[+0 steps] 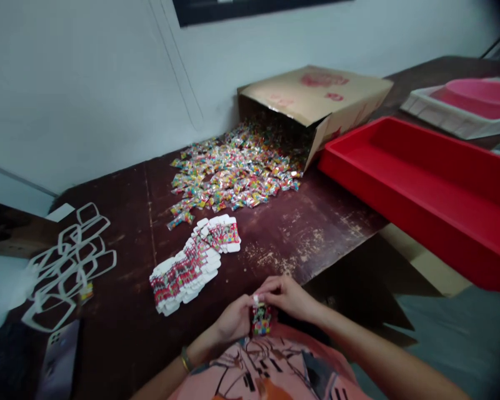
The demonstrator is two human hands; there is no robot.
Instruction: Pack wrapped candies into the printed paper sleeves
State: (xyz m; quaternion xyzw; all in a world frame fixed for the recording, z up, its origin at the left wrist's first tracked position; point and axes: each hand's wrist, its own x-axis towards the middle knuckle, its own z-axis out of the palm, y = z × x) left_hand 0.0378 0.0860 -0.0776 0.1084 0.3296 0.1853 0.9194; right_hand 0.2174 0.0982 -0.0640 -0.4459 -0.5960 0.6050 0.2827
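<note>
Close to my body, both hands hold one small printed carton upright, its white flap at the top. The fingers of my left hand close on its left side. My right hand pinches the top by the flap, its fingertips meeting the left ones. Just left of my hands, a fanned row of flattened printed cartons with white flaps lies on the dark table. Behind that row spreads a heap of small clear packets with colourful pieces inside.
The packets spill from a cardboard box lying on its side. A red tray overhangs the table's right edge. Beyond it sit a white tray and a pink basin. At left are pale bands and a phone.
</note>
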